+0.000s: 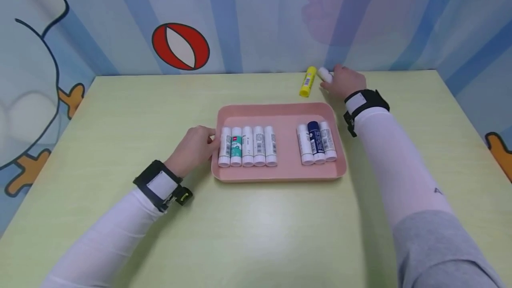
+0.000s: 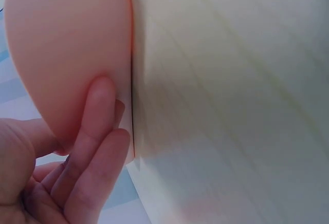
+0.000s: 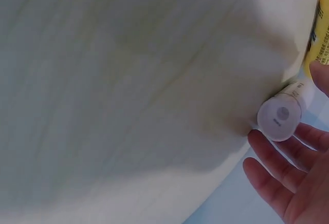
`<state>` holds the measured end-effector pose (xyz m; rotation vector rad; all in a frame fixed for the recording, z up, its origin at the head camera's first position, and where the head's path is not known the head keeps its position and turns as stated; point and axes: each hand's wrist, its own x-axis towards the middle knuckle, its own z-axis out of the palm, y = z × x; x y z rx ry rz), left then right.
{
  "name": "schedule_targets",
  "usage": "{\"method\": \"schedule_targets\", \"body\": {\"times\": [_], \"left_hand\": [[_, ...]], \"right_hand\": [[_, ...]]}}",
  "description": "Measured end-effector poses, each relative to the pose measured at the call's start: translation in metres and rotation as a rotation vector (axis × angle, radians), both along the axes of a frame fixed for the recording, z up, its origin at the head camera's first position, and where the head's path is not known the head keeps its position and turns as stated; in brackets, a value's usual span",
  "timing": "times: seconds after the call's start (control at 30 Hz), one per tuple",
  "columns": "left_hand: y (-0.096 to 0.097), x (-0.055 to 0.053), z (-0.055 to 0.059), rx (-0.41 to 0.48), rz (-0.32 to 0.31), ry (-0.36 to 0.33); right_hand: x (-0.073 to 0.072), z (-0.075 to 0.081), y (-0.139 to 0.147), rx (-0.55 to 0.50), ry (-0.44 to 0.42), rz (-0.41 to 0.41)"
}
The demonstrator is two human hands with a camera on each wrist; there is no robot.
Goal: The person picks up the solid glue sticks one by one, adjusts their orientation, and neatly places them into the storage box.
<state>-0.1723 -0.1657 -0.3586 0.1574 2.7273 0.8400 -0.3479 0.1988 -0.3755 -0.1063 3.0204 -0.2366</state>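
A pink tray [image 1: 288, 173] holds a row of several glue sticks [image 1: 248, 146] at its left, one with a green label. Three more stand in a row at its right, two white and one dark blue [image 1: 316, 142]. My left hand [image 1: 194, 150] grips the tray's left edge; in the left wrist view its fingers [image 2: 97, 106] press the outer wall, thumb at the rim. At the table's back edge, my right hand [image 1: 347, 82] is around a white glue stick [image 3: 280, 116], fingers extended beside it and thumb apart. A yellow glue stick [image 1: 308, 82] lies just left of it.
The pale wooden table [image 1: 256, 234] ends at the back against a blue striped wall [image 1: 264, 21] printed with a red and white ball [image 1: 181, 46]. The tray lies between my two arms, near the middle of the table.
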Motion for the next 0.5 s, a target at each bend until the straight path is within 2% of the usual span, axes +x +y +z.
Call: {"method": "schedule_targets", "body": {"times": [0.23,0.37,0.5], "left_hand": [[0.003,0.002,0.0,-0.003,-0.003,0.006],[0.003,0.002,0.001,-0.004,-0.007,0.005],[0.003,0.001,0.0,-0.001,-0.007,0.001]], "right_hand": [[0.002,-0.006,0.006,0.005,0.052,0.031],[0.008,-0.004,0.006,-0.017,0.074,0.019],[0.013,0.001,0.007,-0.044,0.061,0.002]]}}
